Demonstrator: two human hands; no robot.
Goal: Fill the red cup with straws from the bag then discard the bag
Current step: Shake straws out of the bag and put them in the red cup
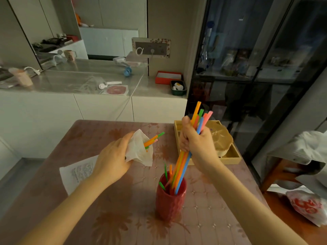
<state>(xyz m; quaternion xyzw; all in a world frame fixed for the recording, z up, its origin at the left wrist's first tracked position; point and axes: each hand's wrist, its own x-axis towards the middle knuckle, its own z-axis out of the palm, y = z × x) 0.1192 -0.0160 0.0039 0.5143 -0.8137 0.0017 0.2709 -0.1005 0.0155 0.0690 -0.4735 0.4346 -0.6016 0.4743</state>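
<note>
Standing on the bench (109,206), red cup (170,200) holds several straws. Right hand (196,144) fisted round a straw bundle (184,165), lower ends inside the cup. Left hand (113,158) grips the bag (139,151); few straws remain inside.

Both hands raised — grips (113,156) (194,138) closed.

Dim light. A white low cabinet with a glossy grey top (74,80) runs from nine to twelve o'clock; a dark glass-fronted display cabinet (256,68) stands at two o'clock.
</note>
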